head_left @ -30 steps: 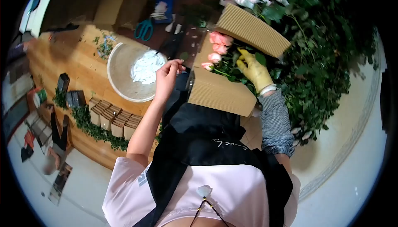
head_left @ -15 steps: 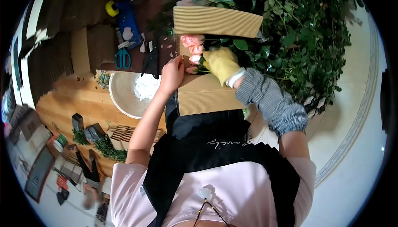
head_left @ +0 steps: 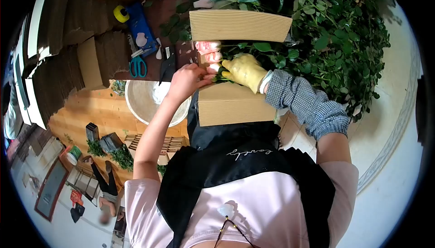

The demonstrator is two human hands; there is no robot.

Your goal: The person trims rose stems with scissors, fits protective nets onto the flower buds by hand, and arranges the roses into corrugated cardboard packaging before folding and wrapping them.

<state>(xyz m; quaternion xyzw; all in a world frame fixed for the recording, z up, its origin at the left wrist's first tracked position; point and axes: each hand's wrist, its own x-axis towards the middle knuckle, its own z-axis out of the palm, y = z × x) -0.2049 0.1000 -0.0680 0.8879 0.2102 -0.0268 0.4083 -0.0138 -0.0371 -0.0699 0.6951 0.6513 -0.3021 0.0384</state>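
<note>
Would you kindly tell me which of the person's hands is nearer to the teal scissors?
Left. The bare left hand is at the pink roses, right of the teal scissors in the view; the gloved right hand lies farther right.

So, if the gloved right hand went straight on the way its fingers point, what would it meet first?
Most likely the pink roses, just ahead of the right hand; depth is unclear, so it may be touching them. The left hand lies beyond.
</note>
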